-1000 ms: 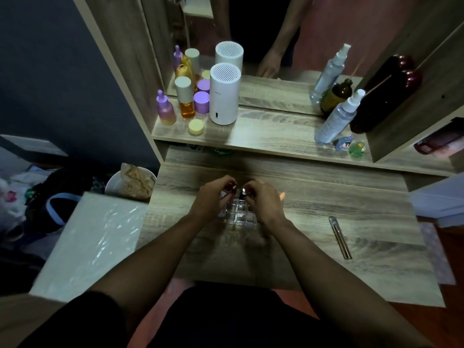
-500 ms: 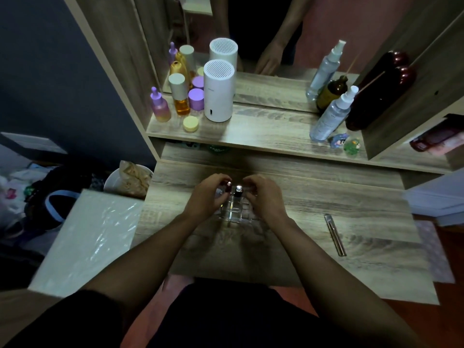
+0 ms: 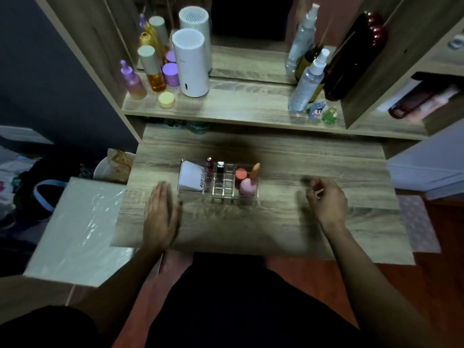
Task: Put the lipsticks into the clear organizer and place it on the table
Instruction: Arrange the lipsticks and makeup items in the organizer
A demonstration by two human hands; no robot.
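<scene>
The clear organizer (image 3: pixel 227 188) stands on the wooden table (image 3: pixel 251 229), straight ahead of me. A dark red lipstick (image 3: pixel 209 164) and a black lipstick with a silver top (image 3: pixel 220 168) stand upright in its back slots. It also holds a white tube (image 3: pixel 191 177), a pink sponge (image 3: pixel 248 187), a coral round piece (image 3: pixel 241 174) and an orange stick (image 3: pixel 255 170). My left hand (image 3: pixel 160 212) lies flat and empty on the table, left of the organizer. My right hand (image 3: pixel 326 199) hovers to its right with curled fingers. The silver lipstick seen earlier on the table is hidden.
A shelf (image 3: pixel 238 106) behind the table carries bottles, a white cylinder (image 3: pixel 190 69), jars and two spray bottles (image 3: pixel 307 81), with a mirror behind. A plastic-wrapped white box (image 3: pixel 75 229) sits left of the table. Bags lie on the floor at far left.
Both hands have let go of the organizer, which now stands free on the table. My left hand dropped flat to the left; my right hand swung out to the right.
</scene>
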